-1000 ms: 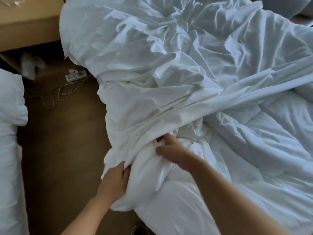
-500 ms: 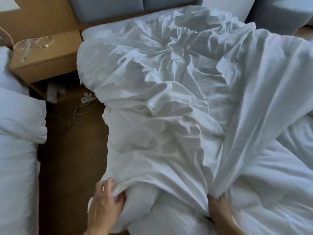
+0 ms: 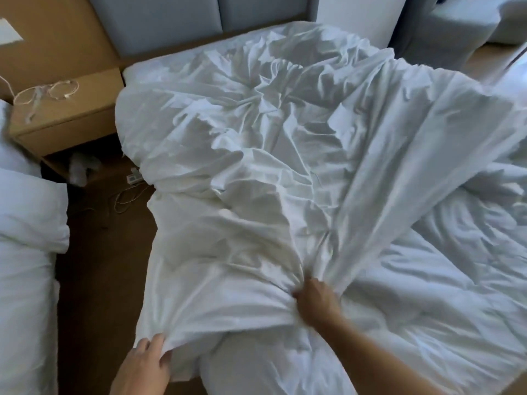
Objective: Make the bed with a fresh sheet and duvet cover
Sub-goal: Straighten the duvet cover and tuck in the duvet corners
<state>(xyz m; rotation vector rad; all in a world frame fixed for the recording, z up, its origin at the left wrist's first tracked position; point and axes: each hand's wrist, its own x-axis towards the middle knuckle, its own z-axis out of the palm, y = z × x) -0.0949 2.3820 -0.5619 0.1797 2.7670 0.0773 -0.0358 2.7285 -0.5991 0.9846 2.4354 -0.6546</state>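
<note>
Duvet cover (image 3: 256, 172): white, heavily creased, spread over most of the bed from near the headboard (image 3: 199, 18) down to the near edge, left side hanging toward the floor (image 3: 99, 280). Open hem at the near end, drawn partway over the duvet (image 3: 427, 323); duvet sticking out below the hem and lying bare to the right. Left hand (image 3: 142, 366) at the hem's lower-left corner, fingers curled round the edge, pinching fabric. Right hand (image 3: 316, 302) further in, fisted on a gathered bunch of cover, folds fanning out from the grip. Hem stretched between the two. Left of the bed: wooden nightstand (image 3: 65, 118) with a coiled white cable (image 3: 48, 91) on top, power strip (image 3: 134, 176) on the floor just beside the bed, second white bed (image 3: 25, 252) at the left edge. Grey armchair (image 3: 445, 32) top right.
</note>
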